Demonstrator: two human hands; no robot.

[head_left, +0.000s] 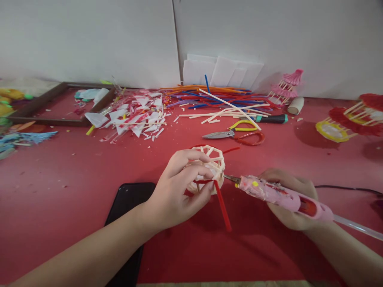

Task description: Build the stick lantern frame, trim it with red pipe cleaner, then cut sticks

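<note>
My left hand (187,185) is closed around a small round frame of pale sticks (220,159), low over the table. A red pipe cleaner (223,209) runs along the frame under my fingertips, and its free end hangs toward me. My right hand (291,199) grips a pink hot glue gun (269,193) with a clear glue stick (356,227) coming out of its back. The metal nozzle (231,179) points left and meets the right side of the frame, or nearly so. My right fingers are partly hidden behind the gun.
A black phone (128,203) lies by my left wrist. Scissors (221,134), a pile of pipe cleaners (203,95), pale sticks (227,107) and paper scraps (134,115) lie behind. Pink (287,85) and red-yellow (344,123) stick models stand right. A black cord (344,187) trails right.
</note>
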